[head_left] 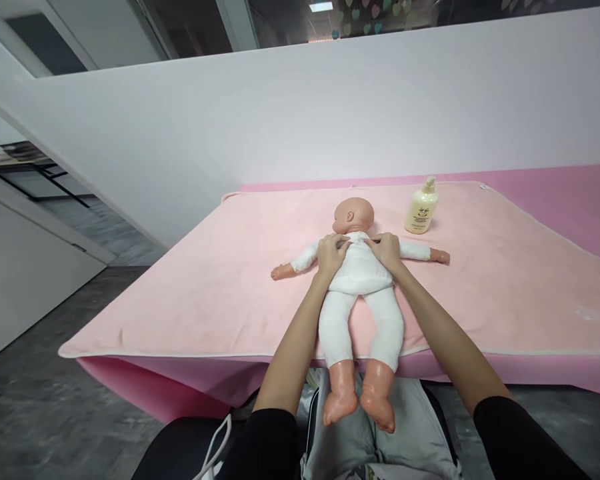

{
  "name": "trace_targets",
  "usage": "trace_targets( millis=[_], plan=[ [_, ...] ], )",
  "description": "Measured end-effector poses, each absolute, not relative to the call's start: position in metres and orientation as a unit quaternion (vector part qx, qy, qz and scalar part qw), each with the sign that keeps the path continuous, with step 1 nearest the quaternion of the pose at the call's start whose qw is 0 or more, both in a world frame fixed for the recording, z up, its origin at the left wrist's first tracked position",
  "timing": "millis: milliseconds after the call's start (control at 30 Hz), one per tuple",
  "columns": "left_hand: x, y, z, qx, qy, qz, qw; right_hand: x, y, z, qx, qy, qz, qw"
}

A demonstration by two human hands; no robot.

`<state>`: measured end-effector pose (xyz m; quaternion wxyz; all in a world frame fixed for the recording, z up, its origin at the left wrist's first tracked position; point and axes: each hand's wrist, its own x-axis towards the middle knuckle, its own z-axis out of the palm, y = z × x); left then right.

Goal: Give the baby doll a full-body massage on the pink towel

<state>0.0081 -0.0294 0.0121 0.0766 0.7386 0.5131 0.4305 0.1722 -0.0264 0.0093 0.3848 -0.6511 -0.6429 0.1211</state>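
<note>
A baby doll (360, 270) with a white cloth body lies face down on a pink blanket (205, 287), its bald head turned to the left. Its arms stretch out to both sides, and its bare feet reach past the table's front edge. My left hand (333, 253) is curled over the left side of the doll's upper back, near the shoulder. On the opposite side my right hand (386, 251) grips the doll in the same way. Both sets of fingertips come close to the neckline; some fingers are partly hidden.
A cream pump bottle (422, 208) stands upright on the blanket, beyond the doll's right-side arm. Behind the table rises a white wall (300, 120). A black chair seat (180, 450) and a white cable (219, 443) are low at the left.
</note>
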Motion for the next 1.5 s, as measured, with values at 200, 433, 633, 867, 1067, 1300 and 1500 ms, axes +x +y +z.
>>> trace_targets(
  millis=[200,433,633,867,1067,1300,1500],
  plan=[
    [0.006,-0.027,0.009,0.732,0.49,0.465,0.085,0.171,-0.032,0.007,-0.642,-0.618,0.132,0.435],
    [0.005,-0.032,0.011,0.657,0.496,0.563,0.076,0.175,-0.045,0.007,-0.622,-0.551,0.096,0.548],
    [0.001,-0.037,0.018,0.662,0.544,0.51,0.071,0.178,-0.055,0.011,-0.673,-0.555,0.1,0.479],
    [0.003,-0.047,0.031,0.671,0.644,0.361,0.061,0.177,-0.058,0.015,-0.688,-0.577,0.131,0.42],
    [-0.002,-0.053,0.039,0.669,0.709,0.206,0.087,0.177,-0.057,0.017,-0.691,-0.586,0.126,0.404],
    [-0.008,-0.059,0.047,0.661,0.739,0.103,0.085,0.175,-0.058,0.02,-0.692,-0.591,0.126,0.396],
    [-0.006,-0.068,0.053,0.66,0.742,0.091,0.069,0.177,-0.056,0.016,-0.691,-0.585,0.128,0.405]
  ],
)
